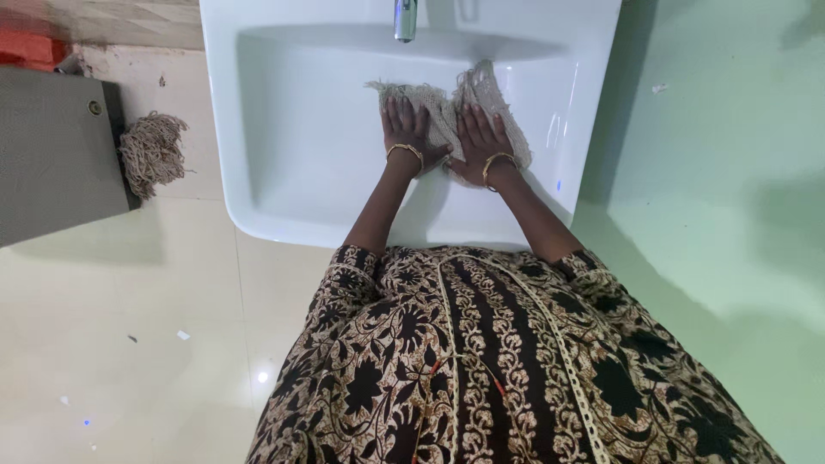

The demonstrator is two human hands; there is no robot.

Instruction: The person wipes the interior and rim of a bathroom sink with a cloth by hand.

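Beige woven cloth [447,112] lies in my white washbasin [284,172] below the tap [405,19], pressed flat under my left hand [408,129] and right hand [481,142], fingers spread wide on it.

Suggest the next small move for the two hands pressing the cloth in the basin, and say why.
Probably gather the beige, frayed woven cloth into a bunch. Both the left hand and right hand lie flat on it, spread out on the white ceramic sink below the metal tap, and no water is visibly running.
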